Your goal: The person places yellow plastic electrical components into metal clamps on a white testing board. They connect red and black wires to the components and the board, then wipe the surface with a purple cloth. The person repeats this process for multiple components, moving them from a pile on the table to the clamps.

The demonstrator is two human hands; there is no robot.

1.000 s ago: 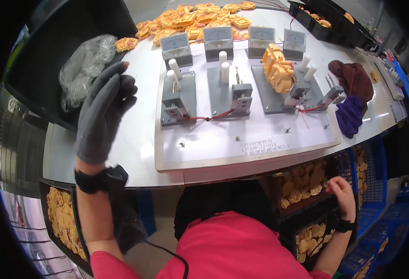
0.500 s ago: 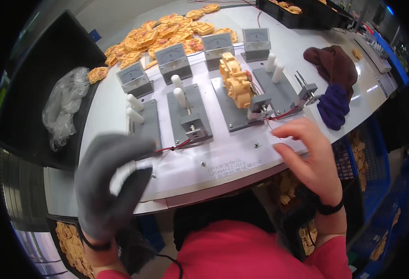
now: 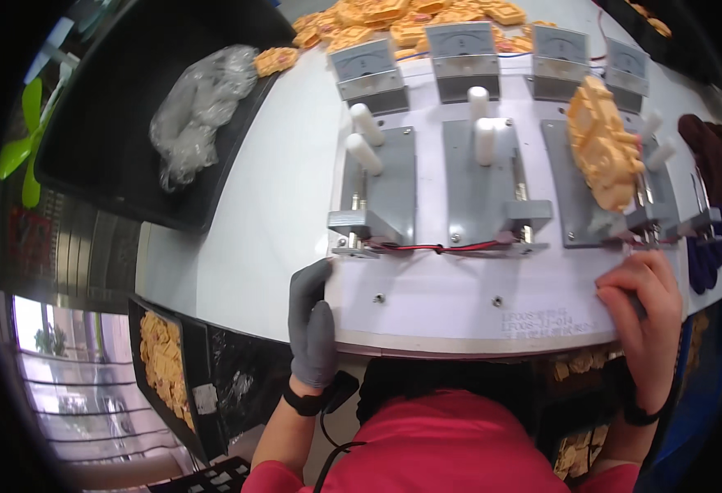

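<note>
My left hand (image 3: 313, 324), in a grey glove, rests at the left edge of the white board (image 3: 427, 316). Its fingers are stretched out and hold nothing I can see. My bare right hand (image 3: 644, 308) is low over the board's right part, thumb and fingertips pressed together; anything between them is too small to make out. Just beyond it, a yellow-orange plastic gear housing (image 3: 603, 152) sits tilted on a grey fixture plate (image 3: 570, 222). Another fixture plate (image 3: 472, 193) has white pegs (image 3: 485, 141) and a metal clamp (image 3: 528, 215). Red and black wires (image 3: 459, 246) run between the clamps.
Analogue meters (image 3: 463, 62) line the board's back, with a heap of yellow-orange housings (image 3: 369, 16) behind. A black bin (image 3: 123, 156) at left holds a clear plastic bag (image 3: 205, 111). Dark cloth (image 3: 710, 156) lies at right. Below left stands a box of yellow-orange parts (image 3: 164, 361).
The view has swung left. My left hand has gone from curled above the table to straight at the board's edge. My right hand's thumb and fingers, apart before, have come together.
</note>
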